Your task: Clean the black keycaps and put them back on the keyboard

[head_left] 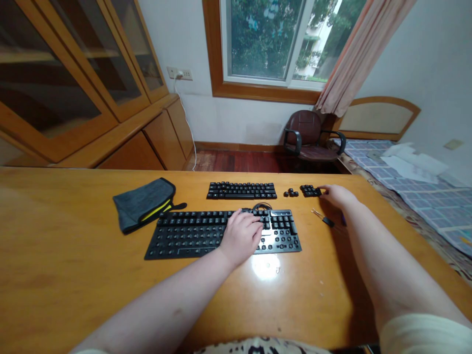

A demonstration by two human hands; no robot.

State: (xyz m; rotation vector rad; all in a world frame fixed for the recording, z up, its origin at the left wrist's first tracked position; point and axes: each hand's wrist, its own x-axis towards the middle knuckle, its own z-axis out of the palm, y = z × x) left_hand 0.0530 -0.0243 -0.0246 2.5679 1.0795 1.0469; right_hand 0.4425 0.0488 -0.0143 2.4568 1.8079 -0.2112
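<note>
A wide wooden bench (73, 275) fills the lower view. A black keyboard (184, 236) lies at its centre, long side facing the person. At 10 o'clock from the keyboard, touching its far left corner, sits a grey pouch (142, 204) with a yellow stripe. At 12 o'clock, just beyond the keyboard, loose black keycaps stand in a long key row (241, 190).

The left hand (241, 236) lies palm down on the keyboard's right half, fingers curled over the keys. Its grip is hidden under the knuckles, so I cannot tell whether it pinches anything. A thin wire loop (261, 205) shows just past its fingertips.

The right hand (339, 195) reaches to 2 o'clock of the keyboard. Its fingertips touch a small key block (309, 191); I cannot tell whether that grip is pressed together or spread. A slim tool (324, 219) lies at 6 o'clock of this hand. A tiny key cluster (291, 192) sits between row and block.
</note>
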